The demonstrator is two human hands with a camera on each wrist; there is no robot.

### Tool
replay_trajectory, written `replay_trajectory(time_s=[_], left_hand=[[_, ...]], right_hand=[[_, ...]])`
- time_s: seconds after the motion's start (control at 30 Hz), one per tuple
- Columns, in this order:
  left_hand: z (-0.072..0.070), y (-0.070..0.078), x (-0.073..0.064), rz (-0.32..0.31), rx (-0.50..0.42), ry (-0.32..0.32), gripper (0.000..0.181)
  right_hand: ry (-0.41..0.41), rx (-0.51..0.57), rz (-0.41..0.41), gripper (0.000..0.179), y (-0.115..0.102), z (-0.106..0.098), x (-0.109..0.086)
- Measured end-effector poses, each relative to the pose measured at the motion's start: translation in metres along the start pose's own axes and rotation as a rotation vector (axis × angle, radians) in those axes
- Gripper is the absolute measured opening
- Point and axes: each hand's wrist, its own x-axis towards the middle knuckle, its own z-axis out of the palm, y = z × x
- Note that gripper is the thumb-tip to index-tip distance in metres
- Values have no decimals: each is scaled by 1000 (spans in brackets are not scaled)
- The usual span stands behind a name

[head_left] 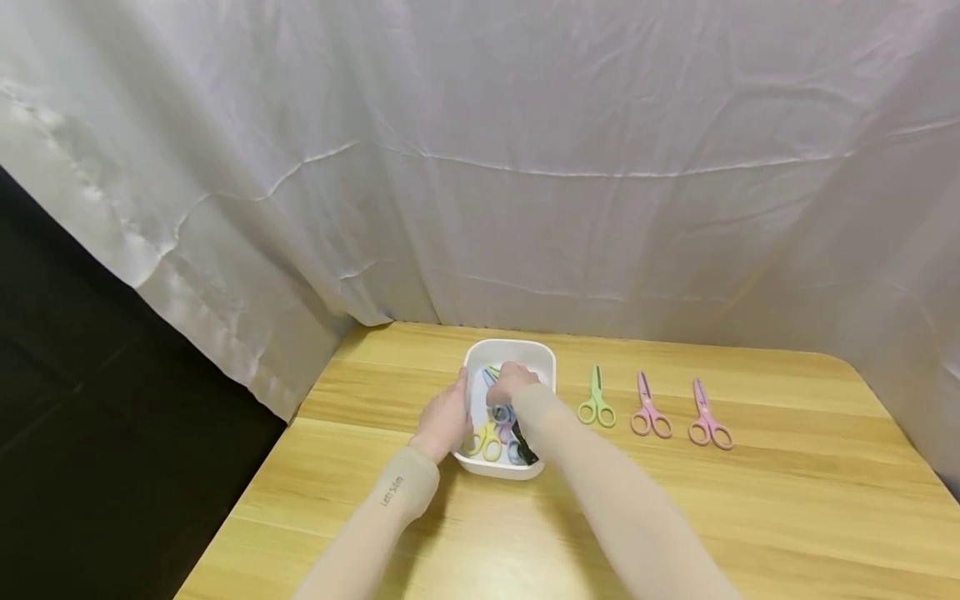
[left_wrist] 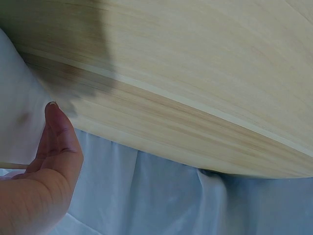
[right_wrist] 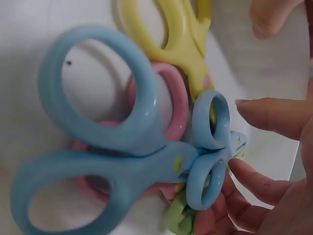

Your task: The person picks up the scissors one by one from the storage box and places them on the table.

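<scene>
A white plastic bin (head_left: 491,471) holds several scissors. My left hand (head_left: 444,419) grips its left wall, fingers outside in the left wrist view and a thumb (right_wrist: 269,19) inside in the right wrist view. Inside the bin, my right hand (head_left: 513,381) reaches among the scissors. Its thumb and fingers stand around small blue scissors (right_wrist: 208,178); one fingertip touches them, while the thumb looks apart. Larger blue scissors (right_wrist: 146,132) lie nearer the camera, over pink scissors (right_wrist: 178,100). Yellow scissors (head_left: 492,442) lie at the bin's near left. Green scissors (right_wrist: 178,218) are partly hidden.
Right of the bin, green scissors (head_left: 597,400) and two pink scissors, one nearer (head_left: 648,408) and one farther right (head_left: 707,417), lie in a row on the wooden table (head_left: 750,508). A grey curtain (head_left: 525,250) hangs behind the table's back edge.
</scene>
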Motion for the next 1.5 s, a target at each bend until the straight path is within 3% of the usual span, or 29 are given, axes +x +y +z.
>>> replay_trajectory(time_s=[0.17,0.73,1.5], left_hand=[[1,0,-1,2,12,-8,93],[0,0,1,4,25,-3,91],[0,-1,0,-2,23,-4,90]], right_hand=[[4,-64,-16,45,0,4,1],[33,-123,-20,31,3,8,12],[-34,-74,4,34,1,-1,1]])
